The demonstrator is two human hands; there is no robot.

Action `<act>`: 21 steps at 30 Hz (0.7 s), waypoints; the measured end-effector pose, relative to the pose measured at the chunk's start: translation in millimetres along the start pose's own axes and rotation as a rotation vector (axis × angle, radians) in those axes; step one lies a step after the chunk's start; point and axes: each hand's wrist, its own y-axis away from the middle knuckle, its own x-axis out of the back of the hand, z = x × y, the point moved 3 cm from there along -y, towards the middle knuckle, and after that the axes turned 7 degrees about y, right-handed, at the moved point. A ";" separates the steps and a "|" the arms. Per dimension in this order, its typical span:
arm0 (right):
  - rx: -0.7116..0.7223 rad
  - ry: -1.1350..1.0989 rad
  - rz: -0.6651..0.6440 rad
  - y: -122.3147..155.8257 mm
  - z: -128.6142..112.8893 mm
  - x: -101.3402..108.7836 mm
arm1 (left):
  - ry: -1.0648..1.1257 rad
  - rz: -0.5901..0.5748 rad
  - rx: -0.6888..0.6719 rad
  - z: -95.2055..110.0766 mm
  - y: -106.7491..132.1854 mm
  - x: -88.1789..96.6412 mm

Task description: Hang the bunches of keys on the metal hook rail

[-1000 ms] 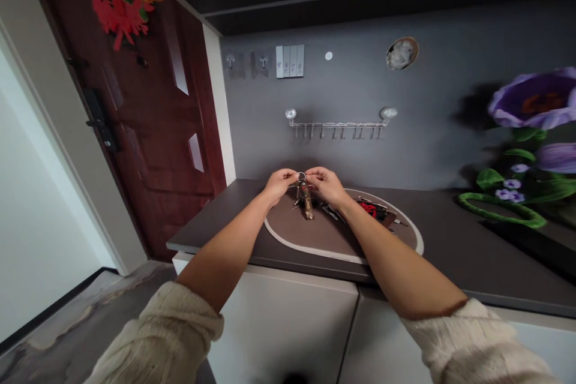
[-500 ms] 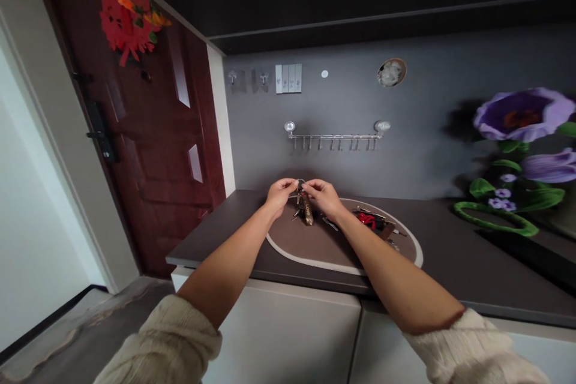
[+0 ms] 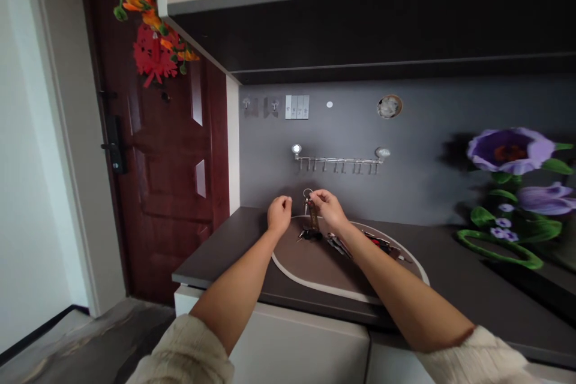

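My right hand (image 3: 330,209) pinches a bunch of keys by its metal ring (image 3: 308,193) above the mat. Keys and a brown strap with lettering (image 3: 314,217) dangle from it. My left hand (image 3: 279,214) is apart from the ring, just to its left, with fingers curled closed; what is in them, if anything, is hidden. Below the hanging bunch, dark keys (image 3: 310,234) are at the surface of the rounded brown mat (image 3: 310,264) with its pale rim. More keys and small metal items (image 3: 337,245) lie by my right wrist, partly covered by the forearm.
A rail with several hooks (image 3: 338,161) is fixed to the grey wall above my hands. The dark shelf (image 3: 360,36) overhangs the counter (image 3: 216,255). Purple cloth flowers (image 3: 510,153) stand at the right, and a dark red door (image 3: 166,192) is at the left.
My left hand has let go of the key ring and moved slightly left. My right hand still holds the bunch. The camera has tilted up, bringing the upper shelf into view.
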 end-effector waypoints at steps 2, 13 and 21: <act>-0.027 -0.021 0.026 -9.8 -9.2 -2.6 | -0.077 -0.012 -0.011 -1.3 0.6 0.5; -0.160 -0.104 0.192 -72.6 -27.1 -26.0 | -0.193 -0.015 0.012 -3.9 0.4 0.9; -0.195 -0.134 0.259 -95.0 -10.0 -34.0 | -0.161 -0.017 0.021 -4.9 -0.3 -0.5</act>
